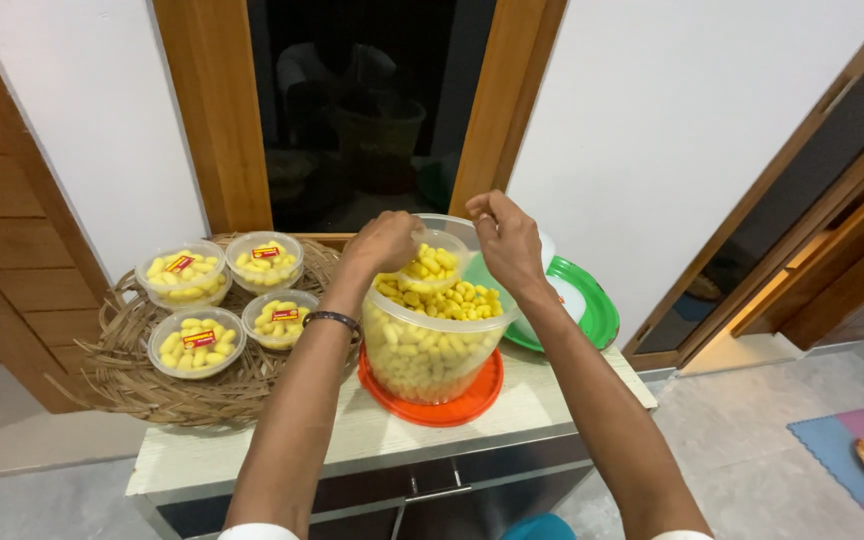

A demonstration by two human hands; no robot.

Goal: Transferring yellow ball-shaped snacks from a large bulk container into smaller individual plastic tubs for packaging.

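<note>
Cookie tub (430,352) on a pale cabinet top (372,430); left hand (384,243) grip clamped on a small cup (432,262), right hand (508,240) pinched together.

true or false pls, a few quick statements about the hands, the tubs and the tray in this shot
1. Four small lidded tubs of yellow snacks sit on the woven tray. True.
2. The big clear tub stands on a blue lid. False: it stands on an orange lid.
3. The left hand holds a small tub over the big tub. True.
4. The right hand rests flat on the counter. False: it is raised above the big tub's rim.
5. A green plate lies behind the big tub. True.
</note>
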